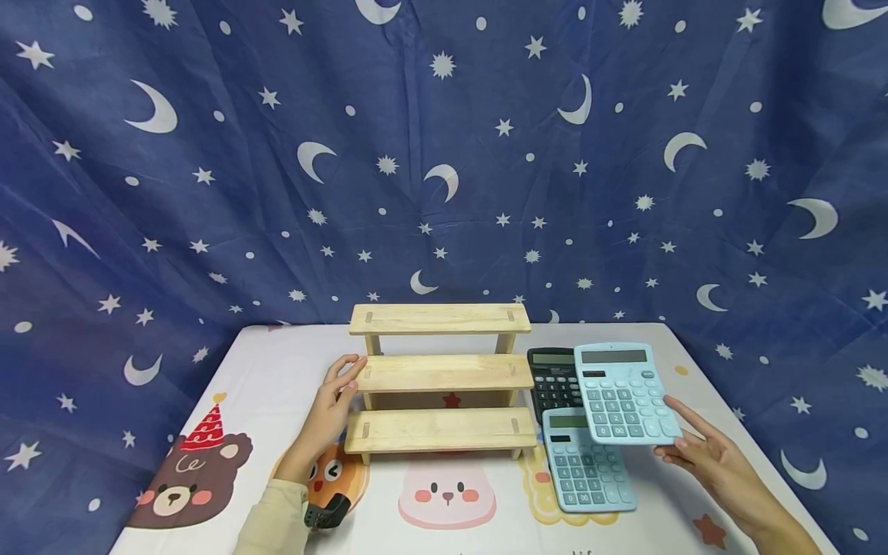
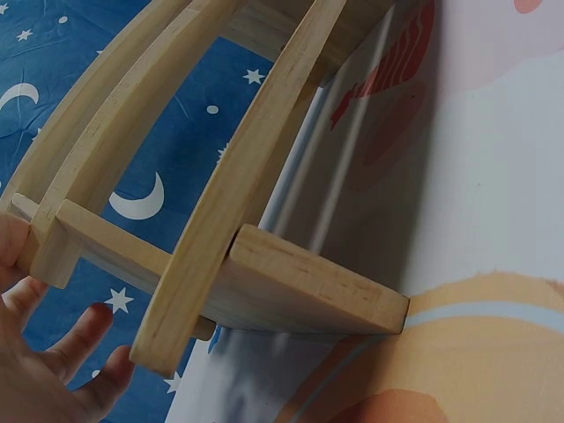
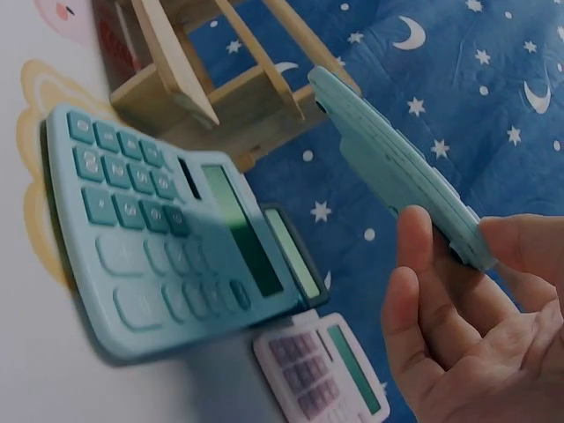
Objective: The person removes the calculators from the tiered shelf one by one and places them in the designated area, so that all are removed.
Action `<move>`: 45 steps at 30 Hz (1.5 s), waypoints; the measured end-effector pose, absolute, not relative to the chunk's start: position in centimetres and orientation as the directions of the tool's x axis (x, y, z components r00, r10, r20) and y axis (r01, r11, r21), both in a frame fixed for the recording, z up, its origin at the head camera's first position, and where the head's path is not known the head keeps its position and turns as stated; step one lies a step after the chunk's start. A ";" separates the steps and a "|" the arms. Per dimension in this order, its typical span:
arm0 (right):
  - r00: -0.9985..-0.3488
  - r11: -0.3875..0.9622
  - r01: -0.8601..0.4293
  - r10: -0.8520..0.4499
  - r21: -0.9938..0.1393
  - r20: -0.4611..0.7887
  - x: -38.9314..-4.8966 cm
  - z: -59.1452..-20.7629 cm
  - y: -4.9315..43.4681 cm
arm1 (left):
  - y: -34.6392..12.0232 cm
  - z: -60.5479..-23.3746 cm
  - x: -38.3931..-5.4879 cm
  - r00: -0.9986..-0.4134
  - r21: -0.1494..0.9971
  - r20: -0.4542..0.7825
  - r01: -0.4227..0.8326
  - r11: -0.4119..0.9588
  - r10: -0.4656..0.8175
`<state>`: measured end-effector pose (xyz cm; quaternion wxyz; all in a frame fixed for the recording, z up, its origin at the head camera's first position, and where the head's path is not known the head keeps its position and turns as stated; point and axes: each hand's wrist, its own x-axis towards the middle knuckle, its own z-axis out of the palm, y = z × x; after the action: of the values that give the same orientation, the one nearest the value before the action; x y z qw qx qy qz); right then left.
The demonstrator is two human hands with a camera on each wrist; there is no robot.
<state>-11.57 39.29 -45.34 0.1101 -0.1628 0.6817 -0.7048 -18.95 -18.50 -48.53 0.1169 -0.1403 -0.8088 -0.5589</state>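
My right hand point(image 1: 708, 451) pinches the lower right corner of a light blue calculator point(image 1: 617, 378) between thumb and fingers. In the right wrist view this calculator appears nearly edge-on, raised above the others. A second light blue calculator point(image 1: 590, 470) lies on the table with its keys up. Behind it is a black calculator point(image 1: 551, 385), partly covered by the raised one. A pale pink calculator point(image 3: 322, 366) shows in the right wrist view. At the left, my left hand point(image 1: 329, 412) touches the end of the middle board of a three-tier wooden shelf point(image 1: 444, 372), its fingers spread.
The shelf stands mid-table, its boards stepping up toward the back. A white cloth point(image 1: 499, 532) with cartoon animals covers the table. Behind and at both sides hangs a blue curtain point(image 1: 388, 223) with moons and stars. A dark wristband point(image 1: 327, 512) circles the left wrist.
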 end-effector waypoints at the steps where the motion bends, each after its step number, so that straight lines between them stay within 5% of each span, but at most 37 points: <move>1: -0.921 -0.040 -0.063 -0.382 -0.997 0.073 -11.5 -45.4 39.5 | -18.5 -48.5 -19.0 -0.933 0.872 0.346 0.357 0.336 0.096; 20: -0.934 -0.004 0.177 -0.316 -0.984 -0.167 -10.8 -47.9 43.3 | -18.5 -48.7 -19.1 -0.933 0.869 0.346 0.358 0.341 0.097; 29: -0.893 -0.136 0.154 -0.443 -0.979 -0.079 -10.8 -49.2 45.2 | -18.5 -48.7 -19.0 -0.930 0.869 0.357 0.365 0.334 0.088; 38: -0.898 0.080 0.271 -0.339 -0.959 -0.281 -10.4 -50.0 46.8 | -18.5 -48.7 -19.0 -0.931 0.873 0.356 0.364 0.326 0.086; 45: -0.885 0.021 0.257 -0.396 -0.966 -0.244 -10.1 -50.8 47.6 | -18.4 -48.7 -18.9 -0.927 0.871 0.364 0.373 0.320 0.091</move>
<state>-10.07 47.61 -50.85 0.2338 -0.0514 0.6751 -0.6979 -18.94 -18.45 -48.67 0.1249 -0.1443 -0.8028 -0.5649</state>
